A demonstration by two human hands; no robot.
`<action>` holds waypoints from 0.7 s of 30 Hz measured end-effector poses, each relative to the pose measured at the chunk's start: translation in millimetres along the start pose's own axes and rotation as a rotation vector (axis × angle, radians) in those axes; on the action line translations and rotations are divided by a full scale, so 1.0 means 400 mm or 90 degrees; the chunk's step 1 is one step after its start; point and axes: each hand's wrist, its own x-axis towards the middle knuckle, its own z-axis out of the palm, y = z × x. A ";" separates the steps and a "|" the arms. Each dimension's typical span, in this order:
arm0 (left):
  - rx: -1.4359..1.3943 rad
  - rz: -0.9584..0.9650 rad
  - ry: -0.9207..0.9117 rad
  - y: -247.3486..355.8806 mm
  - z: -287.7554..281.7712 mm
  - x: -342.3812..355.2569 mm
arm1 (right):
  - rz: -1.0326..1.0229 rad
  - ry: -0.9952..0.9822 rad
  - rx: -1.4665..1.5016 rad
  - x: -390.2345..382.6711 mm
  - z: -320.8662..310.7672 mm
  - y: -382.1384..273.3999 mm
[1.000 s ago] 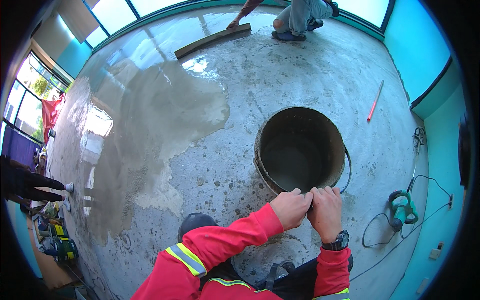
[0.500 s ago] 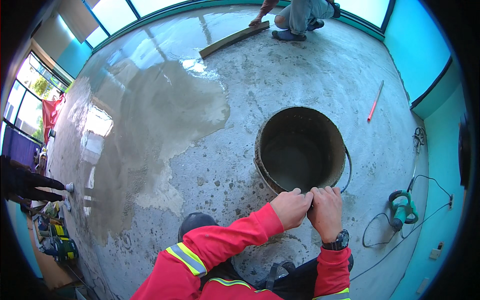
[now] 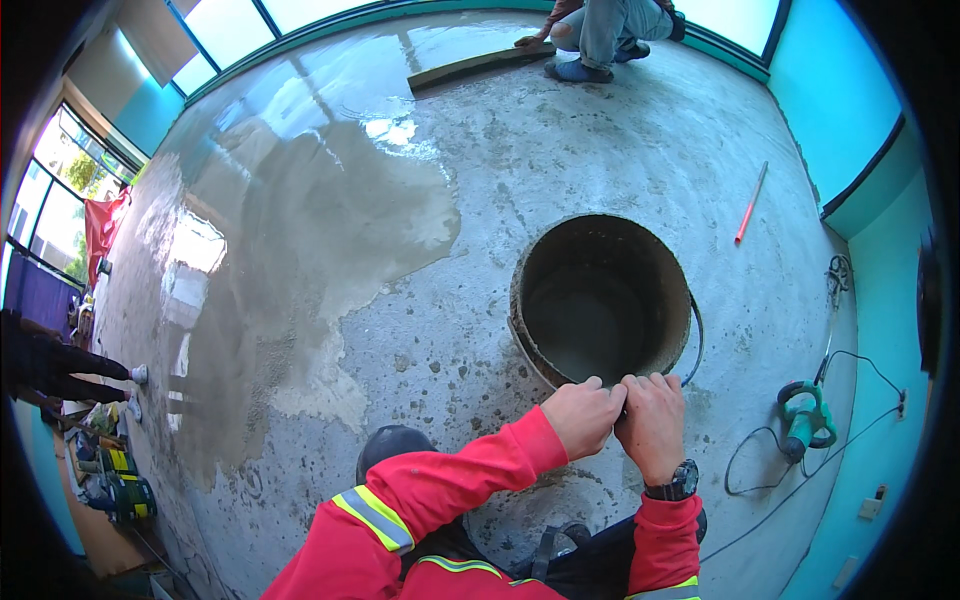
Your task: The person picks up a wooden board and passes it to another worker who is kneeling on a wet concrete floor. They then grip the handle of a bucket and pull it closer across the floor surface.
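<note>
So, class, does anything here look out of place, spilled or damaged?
A couple of things, mildly. The thin red-ended rod lies loose on the floor, right of the bucket, on its own. The co-worker's trousers seem to have a hole at the knee. The ragged wet patch looks spread rather than plainly spilled.

The sleeves [image 3: 465,472] are red with yellow-and-silver bands [image 3: 375,518], the bucket [image 3: 640,262] dark grey-brown, the wall [image 3: 850,80] turquoise, and the floor [image 3: 430,345] speckled grey.
</note>
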 end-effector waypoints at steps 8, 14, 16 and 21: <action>0.005 0.002 0.005 -0.002 0.003 0.001 | -0.005 0.005 0.007 0.001 -0.001 0.001; 0.005 0.001 0.001 -0.004 0.006 0.000 | -0.006 0.006 0.001 -0.001 0.006 0.004; 0.005 0.002 -0.001 -0.002 0.003 0.000 | -0.007 0.007 -0.002 -0.001 0.006 0.004; -0.003 -0.006 -0.006 -0.003 0.006 0.002 | -0.006 0.009 0.003 -0.001 0.004 0.003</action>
